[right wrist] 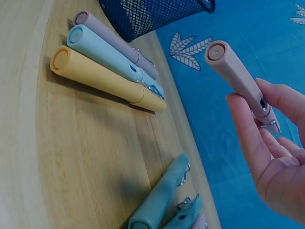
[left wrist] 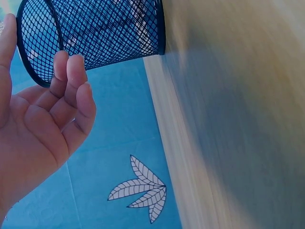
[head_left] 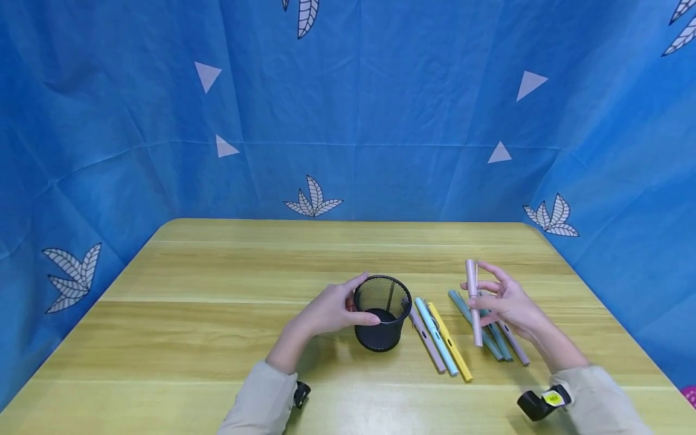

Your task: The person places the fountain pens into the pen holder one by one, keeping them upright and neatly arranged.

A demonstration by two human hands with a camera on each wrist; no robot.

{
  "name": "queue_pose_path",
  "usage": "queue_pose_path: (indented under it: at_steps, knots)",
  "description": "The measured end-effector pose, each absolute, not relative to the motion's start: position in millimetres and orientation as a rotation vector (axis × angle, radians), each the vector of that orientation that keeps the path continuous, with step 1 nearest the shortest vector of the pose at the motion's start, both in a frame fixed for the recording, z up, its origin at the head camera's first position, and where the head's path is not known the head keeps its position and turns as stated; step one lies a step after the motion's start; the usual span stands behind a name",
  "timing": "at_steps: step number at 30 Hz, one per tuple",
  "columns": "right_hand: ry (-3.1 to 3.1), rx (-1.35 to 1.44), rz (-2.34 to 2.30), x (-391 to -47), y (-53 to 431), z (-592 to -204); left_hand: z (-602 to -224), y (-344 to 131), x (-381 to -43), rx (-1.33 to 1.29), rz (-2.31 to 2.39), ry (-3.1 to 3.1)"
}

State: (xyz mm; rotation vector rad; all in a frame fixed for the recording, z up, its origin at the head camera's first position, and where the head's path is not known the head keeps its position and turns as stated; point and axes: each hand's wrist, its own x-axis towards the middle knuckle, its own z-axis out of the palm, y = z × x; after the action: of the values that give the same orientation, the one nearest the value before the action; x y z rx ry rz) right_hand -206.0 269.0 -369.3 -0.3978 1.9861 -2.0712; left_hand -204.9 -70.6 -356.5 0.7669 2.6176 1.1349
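Observation:
A black mesh pen cup (head_left: 380,340) stands upright on the table. My left hand (head_left: 328,310) grips its side, thumb at the near rim and fingers round the far side; the left wrist view shows curled fingers (left wrist: 76,71) against the mesh. To the right, my right hand (head_left: 513,309) pinches a pale pink pen (right wrist: 237,75) between thumb and fingers, above the table and nearly upright in the head view. Beneath that hand lie teal pens (head_left: 493,346) and a mauve pen (head_left: 515,345), partly hidden by it.
Between cup and right hand, a lilac pen (head_left: 428,343), a light blue pen (head_left: 438,339) and a yellow pen (head_left: 452,345) lie side by side. The wooden table (head_left: 217,278) extends to a blue cloth backdrop (head_left: 353,109) with leaf and triangle prints.

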Motion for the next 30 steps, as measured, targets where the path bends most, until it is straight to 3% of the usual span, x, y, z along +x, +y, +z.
queue_pose_path:
  at_steps: [30]
  knots:
    - [2.086, -0.532, -2.07, -206.7, 234.0, -361.5, -358.1, -70.0, -204.5, 0.781, 1.129, 2.628]
